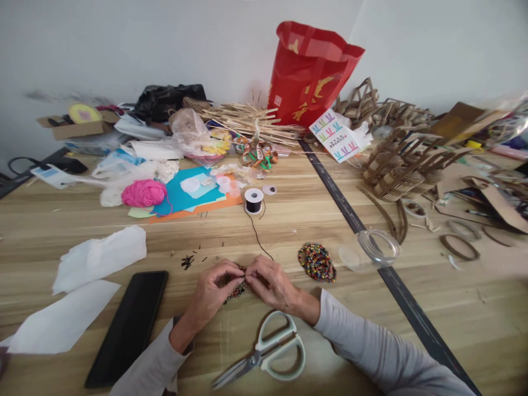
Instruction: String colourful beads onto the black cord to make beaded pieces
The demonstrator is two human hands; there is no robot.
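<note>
**Strand** (236, 291): small dark beads, a few red. Held between both grips, just above the table (412, 330). Long axis slanted, from low on the left side up to the meeting fingertips. Short, slightly curved, largely hidden by fingers.

**Left hand** (212, 289): grip pinched shut, thumb and forefinger closed on the strand's upper part, other fingers curled beneath. Lower end of the strand free below this grip, toward the wrist.

**Right hand** (270, 283): grip likewise closed tight, fingertips touching those of the left at the strand's top end. Exact hold hidden behind the knuckles.

**Key relation:** cord (256, 234), thin and black, entering the right grip from the far side and leading away from the body to a spool (253, 199) well beyond both grips. Beads on the near side of the pinch, cord on the far side. Right hand nearer the cord, left hand nearer the beads.

**Nearby:**
- Scissors (268, 352): blades together, just behind the right wrist, handles by the right forearm, blades pointing left.
- Bracelets (317, 262): a multicoloured heap near the right grip on its right, not touching it.
- Black bits (187, 261): scattered just beyond the left grip.
- Phone (127, 327): dark, left of the left forearm.
- Paper (99, 256): white, further left.
</note>
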